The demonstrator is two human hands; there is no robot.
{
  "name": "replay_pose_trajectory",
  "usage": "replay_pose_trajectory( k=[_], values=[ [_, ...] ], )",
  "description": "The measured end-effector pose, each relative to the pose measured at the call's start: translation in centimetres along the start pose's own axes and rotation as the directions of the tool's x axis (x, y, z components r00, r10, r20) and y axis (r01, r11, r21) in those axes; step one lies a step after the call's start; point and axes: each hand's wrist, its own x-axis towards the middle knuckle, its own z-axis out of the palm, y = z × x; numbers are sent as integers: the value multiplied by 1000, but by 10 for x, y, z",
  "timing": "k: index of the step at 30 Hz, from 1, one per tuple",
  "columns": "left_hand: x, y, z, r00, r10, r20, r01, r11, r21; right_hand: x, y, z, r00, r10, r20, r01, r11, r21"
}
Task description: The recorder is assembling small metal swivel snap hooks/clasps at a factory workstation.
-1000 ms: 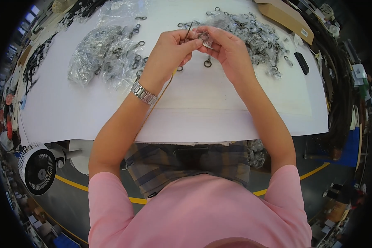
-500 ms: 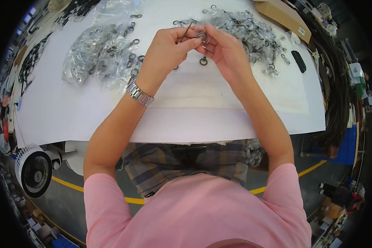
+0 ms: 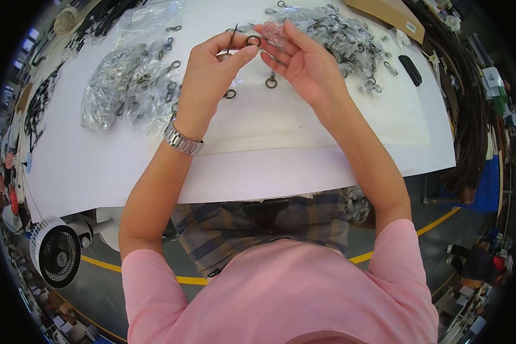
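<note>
Hands working a metal ring at the top centre of the frame.
The left hand (image 3: 215, 66) pinched a small dark ring (image 3: 253, 40) in its grip; the right hand (image 3: 304, 63) lay spread, fingertips beside it, above the white surface (image 3: 281, 132).

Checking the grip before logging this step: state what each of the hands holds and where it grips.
Left hand pinches a small dark metal ring by its lower rim, thumb against fingertips. Right hand lies open beside it; whether it holds anything cannot be told.

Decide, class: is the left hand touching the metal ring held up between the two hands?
Touching. The head view shows the left hand pinching the metal ring at its thumb and fingertip, with no gap between them.
</note>
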Motion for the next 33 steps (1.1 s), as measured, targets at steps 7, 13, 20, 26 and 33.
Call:
replay_pose_trajectory(
  k=[7, 13, 20, 26, 33],
  values=[
    [-3, 6, 4, 999, -53, 7, 53, 963, -263, 0, 3, 1, 999, 3, -42, -5, 999, -36],
    [-3, 7, 3, 998, 1, -59, -17, 961, -276, -1, 6, 4, 1000, -28, 13, 29, 995, -96],
    [-4, 7, 6, 995, 15, -100, -37, 974, -224, -3, 7, 11, 998, -47, -38, 44, 995, -92],
    [-4, 7, 14, 992, 31, -122, -33, 999, -22, -6, 10, 11, 999, -23, 40, 26, 997, -74],
    [-6, 7, 17, 995, 15, -98, -21, 998, -54, -7, 15, 15, 997, -48, 58, 49, 999, -14]
  ],
)
